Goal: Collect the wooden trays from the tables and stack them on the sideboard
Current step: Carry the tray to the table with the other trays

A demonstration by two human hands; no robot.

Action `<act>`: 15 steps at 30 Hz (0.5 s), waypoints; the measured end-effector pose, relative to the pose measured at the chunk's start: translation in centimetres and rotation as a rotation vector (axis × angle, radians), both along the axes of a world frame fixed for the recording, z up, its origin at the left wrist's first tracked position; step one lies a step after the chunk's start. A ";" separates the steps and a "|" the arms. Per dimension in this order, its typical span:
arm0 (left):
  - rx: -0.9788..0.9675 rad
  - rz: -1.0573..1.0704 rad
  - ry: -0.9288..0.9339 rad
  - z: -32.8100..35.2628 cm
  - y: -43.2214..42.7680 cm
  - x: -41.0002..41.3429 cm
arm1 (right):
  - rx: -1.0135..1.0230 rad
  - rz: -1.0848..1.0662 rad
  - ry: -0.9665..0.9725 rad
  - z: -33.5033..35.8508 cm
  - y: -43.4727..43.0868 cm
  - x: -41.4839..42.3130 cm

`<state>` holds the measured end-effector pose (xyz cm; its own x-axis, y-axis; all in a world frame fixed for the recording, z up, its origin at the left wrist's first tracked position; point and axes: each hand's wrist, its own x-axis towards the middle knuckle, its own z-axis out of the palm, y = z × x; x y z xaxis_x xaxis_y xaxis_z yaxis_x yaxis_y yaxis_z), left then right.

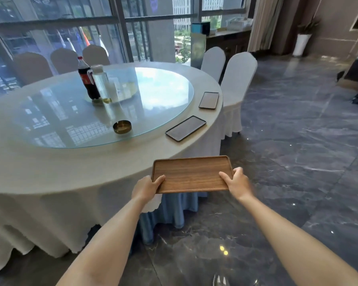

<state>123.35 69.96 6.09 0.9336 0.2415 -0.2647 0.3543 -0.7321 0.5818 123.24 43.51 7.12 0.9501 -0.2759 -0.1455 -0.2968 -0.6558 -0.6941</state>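
Note:
I hold a brown wooden tray (191,174) level in front of me, just off the near right edge of the round table (39,172). My left hand (147,187) grips its near left corner, thumb on top. My right hand (239,182) grips its near right corner the same way. Two more wooden trays lie on the table's right rim: one (185,128) nearer, one (208,100) farther back. A dark sideboard (225,41) stands by the window at the back.
A glass turntable (70,120) carries a cola bottle (88,79), a clear bottle (100,79) and a brass ashtray (122,126). White-covered chairs (236,83) stand at the table's right. Dark marble floor (298,141) spreads to the right.

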 end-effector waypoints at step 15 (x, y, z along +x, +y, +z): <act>-0.035 0.112 0.037 -2.2 -6.4 21.4 | -0.089 0.239 0.033 -1.0 -6.8 26.7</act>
<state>144.76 63.54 3.87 0.8908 0.3336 -0.3085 0.4544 -0.6663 0.5912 149.94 36.75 6.16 0.9850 -0.0573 -0.1630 -0.1477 -0.7683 -0.6228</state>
